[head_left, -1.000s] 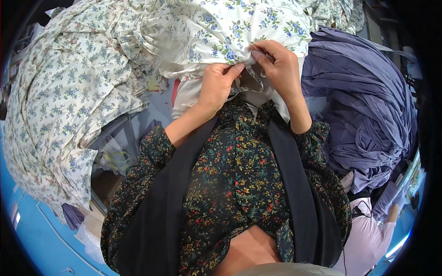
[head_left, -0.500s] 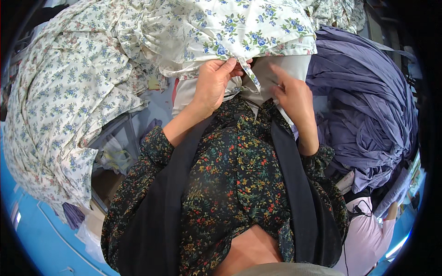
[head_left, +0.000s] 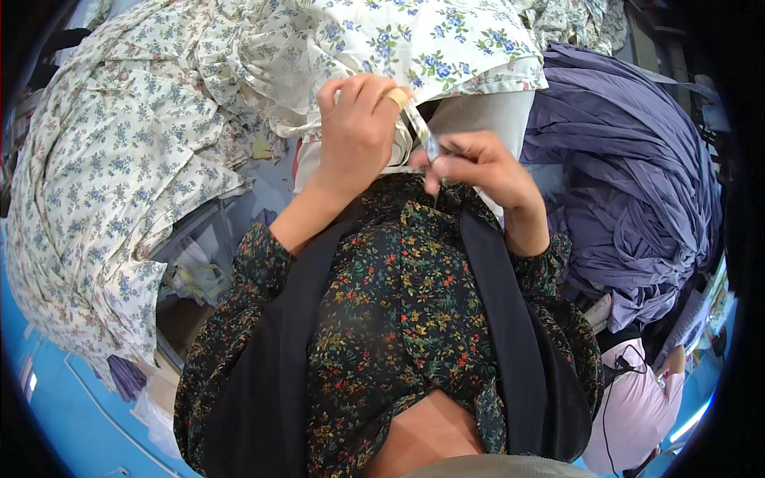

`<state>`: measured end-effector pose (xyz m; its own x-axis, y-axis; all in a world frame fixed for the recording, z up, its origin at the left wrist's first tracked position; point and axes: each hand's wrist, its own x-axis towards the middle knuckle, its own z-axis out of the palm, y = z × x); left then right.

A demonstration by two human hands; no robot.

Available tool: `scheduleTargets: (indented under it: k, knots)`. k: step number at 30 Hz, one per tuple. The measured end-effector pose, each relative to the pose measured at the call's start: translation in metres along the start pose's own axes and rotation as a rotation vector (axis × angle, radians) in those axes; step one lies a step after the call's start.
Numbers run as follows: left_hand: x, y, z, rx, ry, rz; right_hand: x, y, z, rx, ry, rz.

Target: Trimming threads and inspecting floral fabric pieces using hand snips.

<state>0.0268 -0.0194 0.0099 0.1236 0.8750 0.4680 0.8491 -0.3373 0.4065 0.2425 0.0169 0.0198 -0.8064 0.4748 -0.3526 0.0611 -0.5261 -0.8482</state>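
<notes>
White cloth with blue flowers lies across my lap, its hem facing me. From that hem runs a narrow floral fabric strip, slanting down between my hands. My left hand is curled closed on the strip's upper end beside the hem, with a yellowish band round one finger. The strip's lower part is pinched between the thumb and fingers of my right hand, which is slightly blurred. The strip's tip is hidden by the right fingers.
A large heap of floral cloth spreads on the left. To the right rises a pile of purple-grey fabric. A grey frame stands under the left heap. Another person in a pink top is at the lower right.
My right hand has come left and taken hold of the hanging strip. My left hand has turned over, its back now showing, and the strip is stretched between both hands.
</notes>
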Motion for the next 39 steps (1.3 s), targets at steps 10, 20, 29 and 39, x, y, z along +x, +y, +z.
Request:
scheduleTargets:
  k: [10,20,29,39]
  knots:
    - [0.011,-0.028,0.004,-0.722,-0.243,-0.780,0.033,-0.007,0.000,-0.506,0.705,-0.420]
    - [0.010,-0.032,0.003,-0.837,-0.209,-0.802,0.056,0.011,0.018,-1.115,0.796,-0.599]
    - [0.012,-0.025,-0.001,-0.852,-0.226,-0.804,0.061,0.017,0.011,-1.320,0.798,-0.734]
    - [-0.003,0.008,-0.034,-0.552,-0.486,0.029,0.022,0.007,0.014,0.440,0.407,0.061]
